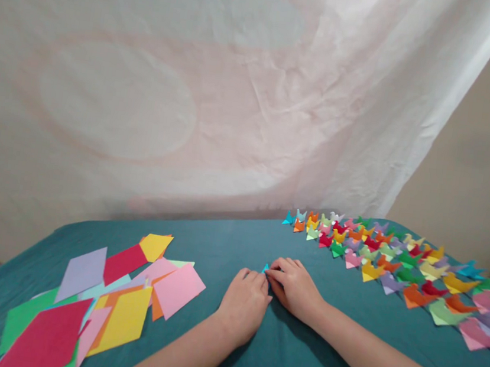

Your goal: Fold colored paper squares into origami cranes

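Item: small blue paper (266,268), one piece, between the fingertips of both hands, mostly covered by them; its fold cannot be made out.

Left hand (245,305): low on the tabletop (220,241), fingers curled down at the paper's left side, probably to keep it from sliding; whether they grip or only press is hidden.

Right hand (297,286): thumb and forefinger pinching the paper's right edge, other fingers bent above; a fingertip hold seems apt for so small a piece. Both forearms lie low, which likely steadies the fingers.

Loose paper sheets (124,320): assorted colours, flat, overlapping, left of the left hand. The spread leaves many edges showing, presumably easy to pick up singly. Nearest to the left hand: a pink sheet (179,290), well apart from it.

Folded paper birds (371,272): many, mixed colours, in slanting rows beyond and right of the right hand; apparently set there to stay out of the forearm's way.

Hanging cloth (217,114): pale, creased, beyond both hands, behind the tabletop.
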Available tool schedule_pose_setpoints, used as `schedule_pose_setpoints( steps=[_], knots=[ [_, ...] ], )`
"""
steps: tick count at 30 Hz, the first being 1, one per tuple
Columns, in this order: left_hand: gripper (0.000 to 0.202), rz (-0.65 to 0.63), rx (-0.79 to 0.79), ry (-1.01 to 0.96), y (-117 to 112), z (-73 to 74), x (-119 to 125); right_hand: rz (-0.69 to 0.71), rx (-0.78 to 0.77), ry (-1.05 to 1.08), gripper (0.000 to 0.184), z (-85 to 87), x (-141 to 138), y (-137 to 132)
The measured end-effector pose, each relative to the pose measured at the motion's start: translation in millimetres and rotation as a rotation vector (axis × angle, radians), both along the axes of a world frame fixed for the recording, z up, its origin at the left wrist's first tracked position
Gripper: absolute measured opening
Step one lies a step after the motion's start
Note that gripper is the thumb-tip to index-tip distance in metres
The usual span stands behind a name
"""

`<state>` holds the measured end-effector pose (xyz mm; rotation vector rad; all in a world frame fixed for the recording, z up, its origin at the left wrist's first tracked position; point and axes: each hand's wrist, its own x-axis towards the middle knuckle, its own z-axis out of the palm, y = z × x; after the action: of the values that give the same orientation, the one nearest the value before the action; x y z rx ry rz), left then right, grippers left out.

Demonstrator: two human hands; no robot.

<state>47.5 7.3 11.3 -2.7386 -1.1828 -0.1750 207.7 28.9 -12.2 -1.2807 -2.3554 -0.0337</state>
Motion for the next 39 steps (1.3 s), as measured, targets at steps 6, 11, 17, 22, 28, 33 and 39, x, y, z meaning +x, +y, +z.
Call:
schedule_pose_setpoints(
  steps=[6,11,17,22,28,33,39],
  knots=[
    [0.033,0.035,-0.015,0.038,-4.0,4.5,2.4,0.022,-0.051,-0.188,0.023,9.4,-2.2,-7.3],
    [0.041,0.067,-0.072,0.046,-7.0,8.5,1.9,0.038,-0.073,-0.289,0.025,16.7,-3.9,-14.6],
    [0.048,-0.013,-0.164,0.045,-7.0,20.2,-10.6,0.063,-0.065,-0.333,0.026,18.0,-1.9,-16.7],
    [0.043,-0.079,-0.261,0.07,-1.3,29.6,-24.4,0.072,-0.062,-0.355,0.029,18.4,0.9,-16.0],
    [0.043,-0.154,-0.291,0.031,7.0,26.1,-34.7,0.071,-0.045,-0.365,0.032,17.1,1.7,-17.8],
    [0.045,-0.142,-0.31,0.037,7.1,27.4,-33.5,0.054,-0.021,-0.386,0.033,11.6,0.1,-17.2],
    [0.045,-0.126,-0.293,0.032,5.3,29.5,-31.5,0.03,-0.015,-0.398,0.031,11.4,-1.0,-15.5]
  ],
)
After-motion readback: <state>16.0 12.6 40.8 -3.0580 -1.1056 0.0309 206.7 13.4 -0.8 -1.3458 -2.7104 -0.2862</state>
